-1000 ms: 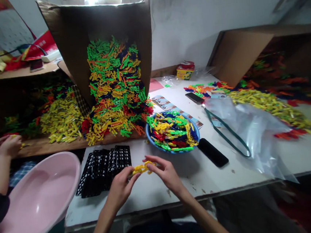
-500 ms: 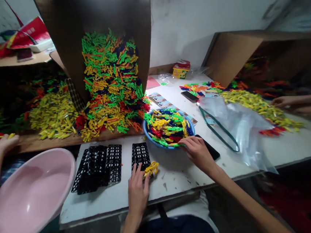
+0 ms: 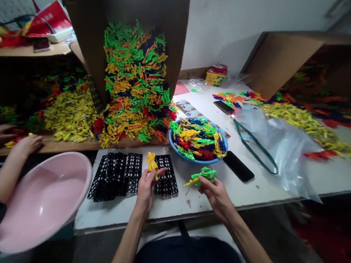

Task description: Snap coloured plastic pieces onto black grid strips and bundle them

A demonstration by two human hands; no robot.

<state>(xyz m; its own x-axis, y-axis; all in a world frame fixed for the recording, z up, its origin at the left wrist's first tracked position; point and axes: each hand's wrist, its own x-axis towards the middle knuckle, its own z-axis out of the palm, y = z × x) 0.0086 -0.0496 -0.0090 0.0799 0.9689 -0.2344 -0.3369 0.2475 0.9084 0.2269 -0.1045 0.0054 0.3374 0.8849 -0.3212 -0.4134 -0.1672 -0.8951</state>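
Yellow toy piece [image 3: 151, 162] pinched in our left hand [image 3: 144, 193] above the black tray [image 3: 166, 186], we gripped a green toy piece [image 3: 203, 176] in our right hand [image 3: 215, 196], hands apart, just below the blue bowl [image 3: 193, 161].

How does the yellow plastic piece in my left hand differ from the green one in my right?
The yellow plastic piece stands narrow and upright in the left hand; the green plastic piece is bulkier and lies sideways in the right hand. The green one has a yellow arm jutting left; the yellow one shows no second colour. Both are jointed plastic toy pieces.
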